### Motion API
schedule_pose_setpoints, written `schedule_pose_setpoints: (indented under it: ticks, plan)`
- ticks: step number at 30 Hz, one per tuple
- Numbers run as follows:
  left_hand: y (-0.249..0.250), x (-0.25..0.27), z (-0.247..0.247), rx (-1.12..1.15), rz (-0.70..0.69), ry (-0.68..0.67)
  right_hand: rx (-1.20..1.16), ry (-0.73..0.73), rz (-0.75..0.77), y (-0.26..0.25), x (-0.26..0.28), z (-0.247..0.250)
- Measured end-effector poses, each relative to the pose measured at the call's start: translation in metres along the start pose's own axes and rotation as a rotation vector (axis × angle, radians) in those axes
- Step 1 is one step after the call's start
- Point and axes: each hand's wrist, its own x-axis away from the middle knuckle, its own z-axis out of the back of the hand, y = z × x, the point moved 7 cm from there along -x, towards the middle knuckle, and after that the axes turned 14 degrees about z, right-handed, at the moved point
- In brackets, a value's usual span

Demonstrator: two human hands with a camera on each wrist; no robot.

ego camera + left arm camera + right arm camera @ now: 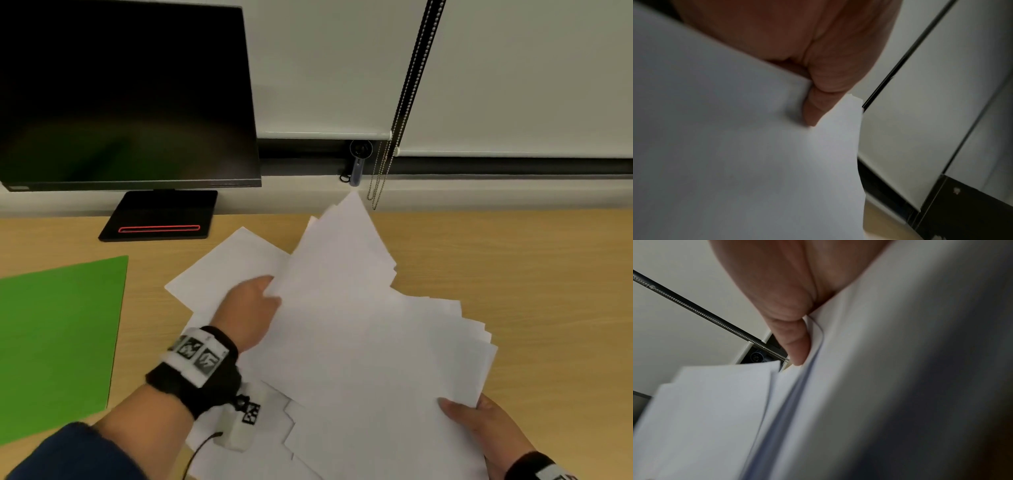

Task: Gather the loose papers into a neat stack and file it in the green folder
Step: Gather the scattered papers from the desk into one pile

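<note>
- The left hand (pixel 248 308) pinches one bunch of white papers (pixel 342 308); the right hand (pixel 486 425) grips another bunch at its near right corner.
- The sheets fan out crookedly, and more lie loose on the tabletop (pixel 513 257).
- The green folder (pixel 58 342) lies flat, closed, far to the left.
- Its long side runs away from the person.
- The left hand is nearer to it.

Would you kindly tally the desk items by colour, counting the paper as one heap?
Green: 1, the folder
White: 1, the paper heap, gripped by the left hand and right hand
Black: 1, the monitor with its base
Total: 3
</note>
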Motion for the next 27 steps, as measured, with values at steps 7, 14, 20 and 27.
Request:
schedule_pose_setpoints:
  ticks: [7, 14, 20, 27]
  plan:
    - [0.05, 0.062, 0.132, 0.469, -0.342, 0.063, -0.003, 0.004, -0.014, -0.001, 0.005, -0.002]
    - [0.04, 0.052, 0.062, 0.776, -0.123, -0.416, -0.018, -0.04, -0.005, -0.002, 0.007, -0.006]
    - [-0.017, 0.019, -0.089, 0.069, 0.065, -0.389, -0.126, -0.016, -0.09, -0.002, 0.015, -0.003]
    - [-0.023, 0.031, -0.142, -0.585, -0.148, -0.305, -0.017, -0.075, -0.068, -0.008, 0.01, -0.007]
